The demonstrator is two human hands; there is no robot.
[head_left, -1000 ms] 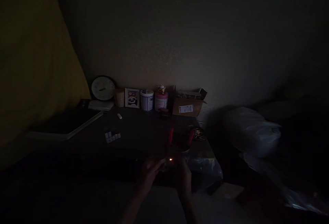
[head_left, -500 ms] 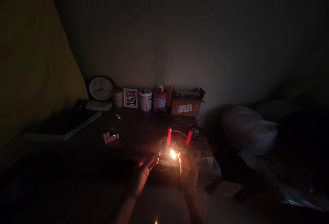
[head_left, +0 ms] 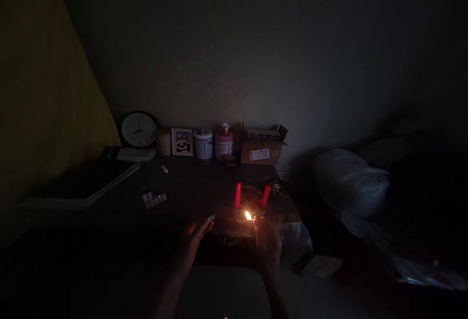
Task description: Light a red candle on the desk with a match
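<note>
Right hand (head_left: 267, 235) pinches lit match (head_left: 250, 216); left hand (head_left: 193, 241) grips matchbox (head_left: 211, 218).

A lit match (head_left: 249, 216) burns with a small yellow flame just in front of the bowl (head_left: 251, 201). A small pale matchbox (head_left: 211, 218) is to the left of the bowl. Two red candles (head_left: 238, 195) stand upright at the bowl's rim, unlit.

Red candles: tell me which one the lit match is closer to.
The right red candle, tilted; the match flame in the right hand sits just below it.
</note>
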